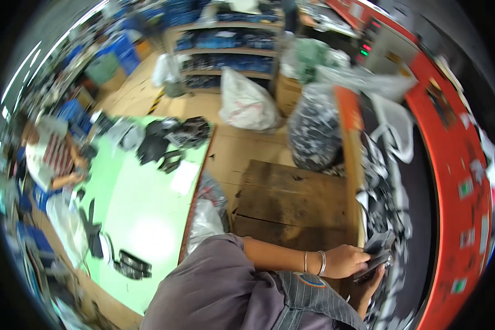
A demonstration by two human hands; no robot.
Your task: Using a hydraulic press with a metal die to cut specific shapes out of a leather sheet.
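My left hand (347, 260), with two bangles at its wrist, is closed on a small stack of dark, flat pieces (378, 254). From below, my right hand (373, 282) grips the same stack, with its thumb and fingers around the lower edge. Blur hides what the pieces are made of. Both hands are above the near end of a long trough holding many loose black, grey and white cut pieces (375, 212), beside a dark conveyor belt (415, 220).
A red machine (451, 192) runs along the right. To the left stands a pale green table (148, 203) with black pieces; a person (52, 154) works beyond it. Filled bags (316, 129), a white sack (247, 104), a brown board (291, 192) and loaded shelves (228, 50) are ahead.
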